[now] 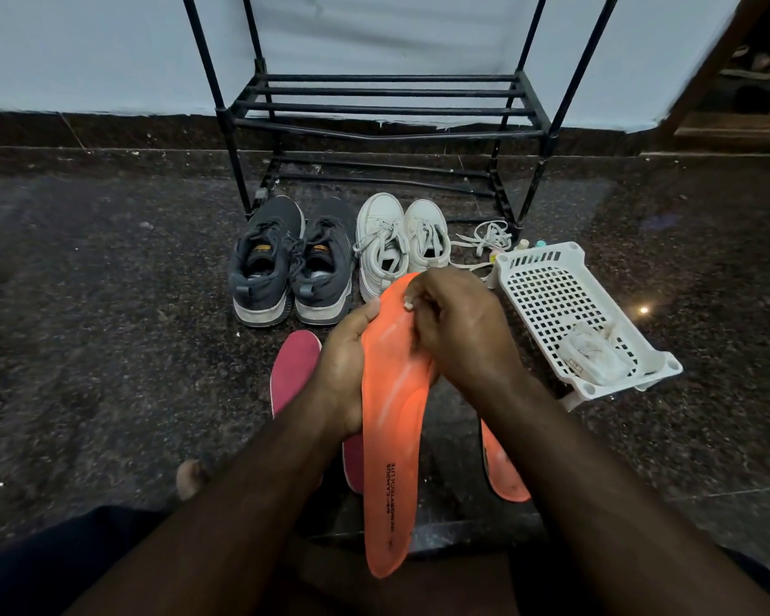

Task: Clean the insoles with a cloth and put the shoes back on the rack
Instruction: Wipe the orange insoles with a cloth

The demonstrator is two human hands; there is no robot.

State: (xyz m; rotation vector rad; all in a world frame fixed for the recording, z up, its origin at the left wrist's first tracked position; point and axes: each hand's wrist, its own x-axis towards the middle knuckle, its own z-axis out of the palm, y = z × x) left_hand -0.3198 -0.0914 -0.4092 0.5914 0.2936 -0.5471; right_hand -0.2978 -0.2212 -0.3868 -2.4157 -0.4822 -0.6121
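My left hand (345, 362) grips an orange insole (392, 437) by its left edge, holding it lengthwise in front of me. My right hand (459, 331) presses a small white cloth (409, 303) against the insole's upper part; most of the cloth is hidden in the fingers. A second orange insole (503, 469) lies on the floor to the right, partly under my right arm. Two pink insoles (294, 366) lie on the floor at left. Dark grey sneakers (292, 264) and white sneakers (401, 242) stand before the black rack (383, 108).
A white perforated plastic basket (565, 313) stands on the floor at right with white wipes or cloths inside. Loose white laces (485, 240) and small bottles lie behind it. The floor is dark speckled stone; a pale wall runs behind the rack.
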